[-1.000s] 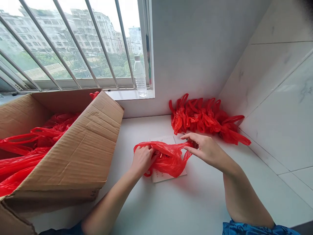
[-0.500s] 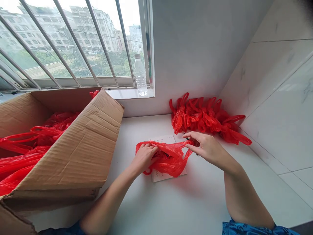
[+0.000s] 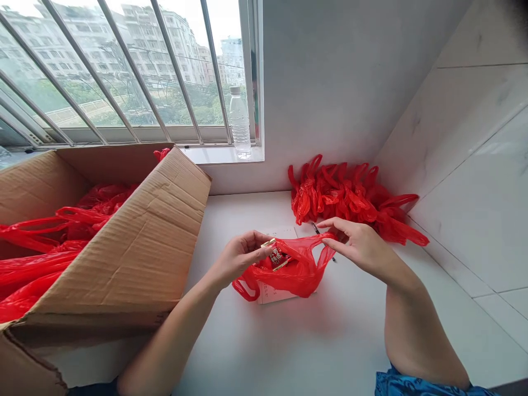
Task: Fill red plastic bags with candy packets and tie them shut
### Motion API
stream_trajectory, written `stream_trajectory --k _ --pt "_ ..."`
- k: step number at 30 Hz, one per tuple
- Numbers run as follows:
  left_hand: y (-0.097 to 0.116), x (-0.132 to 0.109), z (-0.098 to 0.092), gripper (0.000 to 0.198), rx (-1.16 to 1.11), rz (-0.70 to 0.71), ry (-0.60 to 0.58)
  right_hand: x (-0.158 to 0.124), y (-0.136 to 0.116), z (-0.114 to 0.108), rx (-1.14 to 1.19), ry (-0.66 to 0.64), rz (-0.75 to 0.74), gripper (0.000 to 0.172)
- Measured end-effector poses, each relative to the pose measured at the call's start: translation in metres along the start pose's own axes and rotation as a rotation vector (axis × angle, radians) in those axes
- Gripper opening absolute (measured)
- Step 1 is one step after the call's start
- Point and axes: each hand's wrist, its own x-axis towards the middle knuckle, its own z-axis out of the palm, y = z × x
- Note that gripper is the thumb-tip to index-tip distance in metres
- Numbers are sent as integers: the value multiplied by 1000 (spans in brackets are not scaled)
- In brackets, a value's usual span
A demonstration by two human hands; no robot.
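A red plastic bag [image 3: 295, 272] is held open above a white sheet of paper [image 3: 272, 294] on the white counter [image 3: 289, 346]. My left hand [image 3: 239, 256] pinches a small red and gold packet [image 3: 275, 254] at the bag's mouth. My right hand [image 3: 357, 245] pinches the bag's right rim and handle, stretching the opening. A pile of tied red bags [image 3: 346, 198] lies in the corner just beyond my right hand.
A large open cardboard box [image 3: 124, 258] holding loose red bags [image 3: 45, 242] stands on the left. A clear plastic water bottle [image 3: 240, 121] stands on the window sill. A dark pen [image 3: 317, 228] lies by the pile. Tiled wall runs along the right.
My left hand has come out of the bag and risen, now holding the small red and gold packet at the opening. The bag is lifted and opened wider; my right hand barely moved.
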Motion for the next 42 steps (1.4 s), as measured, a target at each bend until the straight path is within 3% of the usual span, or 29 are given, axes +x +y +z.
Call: stream_trajectory --k 5,36,39,42 --pt "3 -2 6 40 64 0 10 0 -2 -1 0 -24 -20 27" --pt "2 -5 5 28 394 224 95 -3 1 -5 -34 -32 24 31" --pt "2 -5 4 27 367 209 102 -3 1 -6 -39 -29 23 32" --pt "3 -4 5 26 188 114 73 -3 1 -6 -35 -29 12 34"
